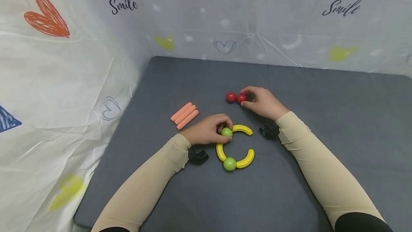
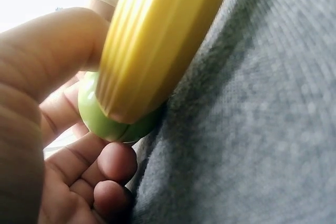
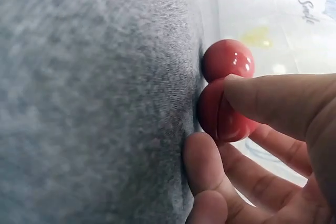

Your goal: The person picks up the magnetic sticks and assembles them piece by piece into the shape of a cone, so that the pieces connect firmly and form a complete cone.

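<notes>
My left hand (image 1: 206, 130) pinches a green ball (image 1: 226, 132) between thumb and fingers, down on the grey surface. One yellow curved piece (image 1: 243, 129) extends right from that ball, and a second yellow curved piece (image 1: 220, 152) runs below it to another green ball (image 1: 230, 164). A third yellow curved piece (image 1: 246, 159) meets the lower ball, so the pieces form a C open to the right. Farther back, my right hand (image 1: 266, 104) grips a red ball (image 3: 210, 109) with thumb and fingers. Another red ball (image 3: 228, 60) sits against it on its left in the head view.
Several salmon-coloured sticks (image 1: 185, 116) lie side by side to the left of the hands. Dark wrist devices (image 1: 197, 156) show at both wrists. The grey padded table (image 1: 338, 124) ends at a white patterned cloth (image 1: 273, 20) behind and at the left.
</notes>
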Action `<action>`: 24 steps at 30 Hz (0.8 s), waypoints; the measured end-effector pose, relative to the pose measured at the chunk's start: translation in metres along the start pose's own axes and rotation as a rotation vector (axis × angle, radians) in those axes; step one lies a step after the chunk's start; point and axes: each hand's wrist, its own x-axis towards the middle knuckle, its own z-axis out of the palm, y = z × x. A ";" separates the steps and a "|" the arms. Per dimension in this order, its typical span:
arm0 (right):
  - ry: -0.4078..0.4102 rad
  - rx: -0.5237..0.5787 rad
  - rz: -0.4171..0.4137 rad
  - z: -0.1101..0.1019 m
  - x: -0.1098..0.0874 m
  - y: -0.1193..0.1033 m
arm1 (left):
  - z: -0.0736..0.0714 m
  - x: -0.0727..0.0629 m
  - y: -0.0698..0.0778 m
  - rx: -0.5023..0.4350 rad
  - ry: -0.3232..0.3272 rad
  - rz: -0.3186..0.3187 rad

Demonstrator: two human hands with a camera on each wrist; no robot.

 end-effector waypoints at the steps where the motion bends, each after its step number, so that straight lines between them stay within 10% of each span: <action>1: 0.004 -0.001 0.000 0.000 -0.001 0.000 | -0.001 0.000 0.000 -0.001 0.003 0.000; 24: -0.010 0.166 0.104 0.000 -0.092 0.019 | 0.001 0.002 0.001 0.092 -0.019 -0.044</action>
